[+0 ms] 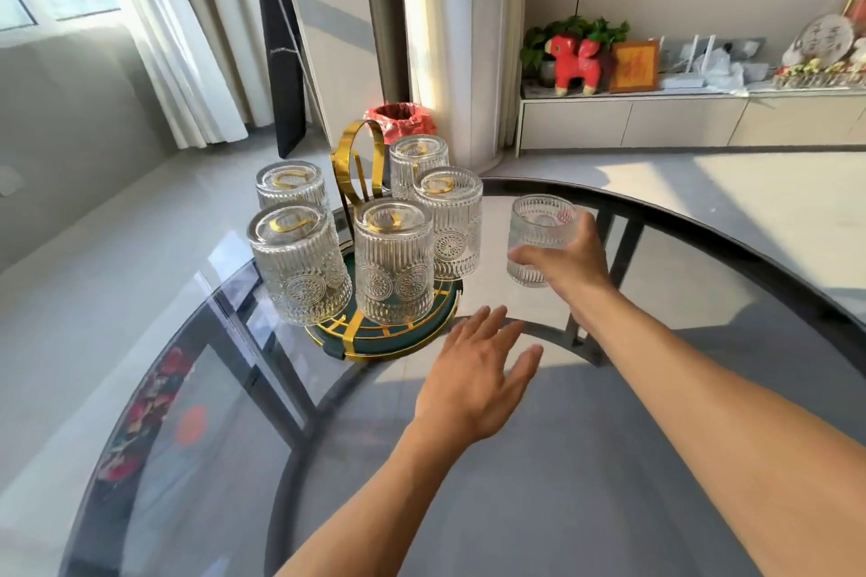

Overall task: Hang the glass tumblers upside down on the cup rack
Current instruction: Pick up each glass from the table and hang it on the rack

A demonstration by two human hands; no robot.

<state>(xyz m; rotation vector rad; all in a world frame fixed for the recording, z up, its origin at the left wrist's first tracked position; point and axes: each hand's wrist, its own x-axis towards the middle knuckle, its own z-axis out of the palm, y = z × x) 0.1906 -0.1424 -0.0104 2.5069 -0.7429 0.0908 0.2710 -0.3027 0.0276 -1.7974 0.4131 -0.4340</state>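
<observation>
A round glass worktop (539,459) is carrying everything, and the rack (389,342), green-based with gold prongs and a gold loop handle, is standing toward its far left. Five tumblers (393,262) are already hanging upside down on it, so one place is probably left, though which prong is free cannot be made out behind the glass.

The right hand (564,265) is wrapping around the last tumbler (539,239), which is standing mouth-up on the worktop just right of the rack; its fingers (518,254) are curling across the lower near wall, and the thumb seems to be pressing the far side. Whether the glass is lifting off the surface cannot be told. The left hand (478,370) is hovering open and empty, palm down, just in front of the rack base.

To do this step well, the person is likely needing a firm grip low on the ribbed wall, a clean lift, a full turn of the wrist, then a slow descent over the free prong without knocking the neighbours. The left hand could be steadying the base.
</observation>
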